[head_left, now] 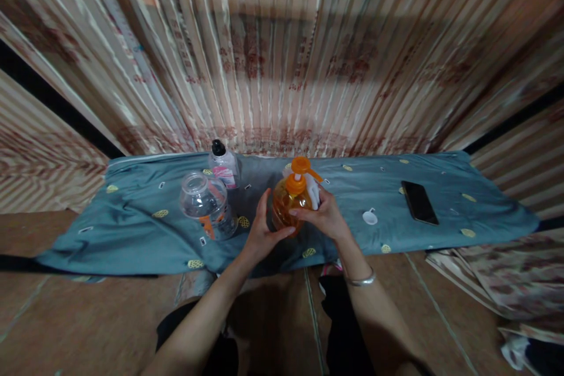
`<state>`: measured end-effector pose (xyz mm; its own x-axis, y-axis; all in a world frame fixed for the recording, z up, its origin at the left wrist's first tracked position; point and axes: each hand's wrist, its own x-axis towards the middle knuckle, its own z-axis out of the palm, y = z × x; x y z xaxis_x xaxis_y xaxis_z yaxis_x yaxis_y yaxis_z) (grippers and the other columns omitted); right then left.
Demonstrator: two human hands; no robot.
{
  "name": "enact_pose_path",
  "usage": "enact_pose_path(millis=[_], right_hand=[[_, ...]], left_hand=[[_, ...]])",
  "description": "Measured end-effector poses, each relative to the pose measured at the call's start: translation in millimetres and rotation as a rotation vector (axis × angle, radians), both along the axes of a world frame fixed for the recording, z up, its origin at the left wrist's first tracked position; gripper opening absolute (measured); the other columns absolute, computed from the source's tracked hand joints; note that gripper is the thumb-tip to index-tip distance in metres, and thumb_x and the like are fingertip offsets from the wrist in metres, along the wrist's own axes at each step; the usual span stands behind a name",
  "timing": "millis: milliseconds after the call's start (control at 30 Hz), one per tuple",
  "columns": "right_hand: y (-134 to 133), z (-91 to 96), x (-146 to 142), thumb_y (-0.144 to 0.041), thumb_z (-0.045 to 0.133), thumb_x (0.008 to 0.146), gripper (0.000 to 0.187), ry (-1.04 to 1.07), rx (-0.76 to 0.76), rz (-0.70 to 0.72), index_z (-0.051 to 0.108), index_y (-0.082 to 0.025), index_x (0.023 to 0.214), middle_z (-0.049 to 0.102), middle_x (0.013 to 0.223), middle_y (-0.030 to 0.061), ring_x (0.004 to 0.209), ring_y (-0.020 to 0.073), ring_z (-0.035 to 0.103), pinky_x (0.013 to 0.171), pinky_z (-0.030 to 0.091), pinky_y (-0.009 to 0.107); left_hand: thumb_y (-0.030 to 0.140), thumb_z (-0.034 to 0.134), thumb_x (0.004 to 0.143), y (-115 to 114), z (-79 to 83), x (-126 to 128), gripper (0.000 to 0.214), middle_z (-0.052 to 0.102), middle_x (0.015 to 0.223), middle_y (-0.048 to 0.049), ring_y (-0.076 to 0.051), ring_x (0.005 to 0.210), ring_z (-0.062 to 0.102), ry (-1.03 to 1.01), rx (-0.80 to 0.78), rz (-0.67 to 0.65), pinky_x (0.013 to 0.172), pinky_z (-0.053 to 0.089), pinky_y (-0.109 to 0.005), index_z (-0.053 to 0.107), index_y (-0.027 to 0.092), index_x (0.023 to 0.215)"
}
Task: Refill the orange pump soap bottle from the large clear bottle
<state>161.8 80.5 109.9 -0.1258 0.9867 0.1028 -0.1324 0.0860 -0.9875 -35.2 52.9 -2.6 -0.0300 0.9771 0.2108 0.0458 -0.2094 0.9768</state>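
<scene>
An orange pump bottle (288, 202) with an orange pump head stands on a blue-grey patterned cloth (132, 229). My left hand (262, 235) wraps around the bottle's lower left side. My right hand (324, 214) holds its right side, with a bit of white cloth or paper (314, 191) between fingers and bottle. A silver bangle (361, 279) sits on my right wrist. A clear empty jar-like bottle (207, 202) with an orange label stands to the left, apart from my hands.
A small clear bottle with a black cap (223, 163) stands at the back. A dark phone (419, 202) lies on the cloth to the right, and a small white cap (369, 217) lies near my right hand. Patterned curtains hang behind. Folded fabric (484, 282) lies on the floor at right.
</scene>
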Motion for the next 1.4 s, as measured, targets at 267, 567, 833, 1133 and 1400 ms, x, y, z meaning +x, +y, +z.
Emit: enact_pose_path(millis=[267,567,833,1133,1400], right_hand=[[-7,-17.3,-3,-0.051,0.112,0.072,0.049,0.004,0.014,-0.136,0.089,-0.027,0.108,0.092,0.104,0.0041,0.102,0.0319,0.085,0.098,0.074,0.046],[-21,-32.4,-2,-0.058,0.092,0.091,0.037,-0.042,0.019,-0.211,0.085,-0.029,0.112,0.092,0.107,0.0049,0.103,0.0318,0.085,0.1,0.074,0.045],[-54,-69.9,-16,-0.062,0.072,0.116,0.085,-0.399,0.277,-0.235,0.051,-0.021,0.188,0.053,0.195,0.0234,0.19,0.0398,0.041,0.154,0.041,0.067],[-47,-107.6,-8,-0.029,0.05,0.126,0.058,-0.66,0.576,-0.224,0.065,-0.024,0.182,0.058,0.193,0.0216,0.187,0.0395,0.049,0.151,0.048,0.069],[-40,-98.7,19,-0.009,0.049,0.121,0.074,-0.774,0.832,-0.317,0.052,-0.032,0.192,0.068,0.183,0.0187,0.172,0.0325,0.069,0.138,0.067,0.057]], left_hand=[[0.043,0.112,0.071,11,22.3,22,0.096,0.088,0.147,-0.0129,-0.04,0.141,0.085,-0.182,0.035,0.031,0.125,0.069,-0.058,0.07,0.028,0.156],[0.045,0.112,0.072,7,24.9,23,0.096,0.087,0.148,-0.013,-0.04,0.14,0.085,-0.042,0.032,0.102,0.125,0.067,-0.057,0.066,0.028,0.155],[0.061,0.107,0.078,11,12.9,23,0.1,0.081,0.158,-0.021,-0.045,0.149,0.08,-0.045,0.084,0.098,0.134,0.06,-0.062,0.061,0.025,0.159],[0.05,0.11,0.076,14,2.0,15,0.1,0.081,0.151,-0.0176,-0.043,0.145,0.081,0.011,0.051,0.178,0.13,0.062,-0.06,0.061,0.024,0.159],[0.046,0.122,0.061,28,-6.0,21,0.11,0.079,0.15,-0.0153,-0.043,0.144,0.081,0.005,0.089,0.25,0.129,0.062,-0.062,0.066,0.026,0.154]])
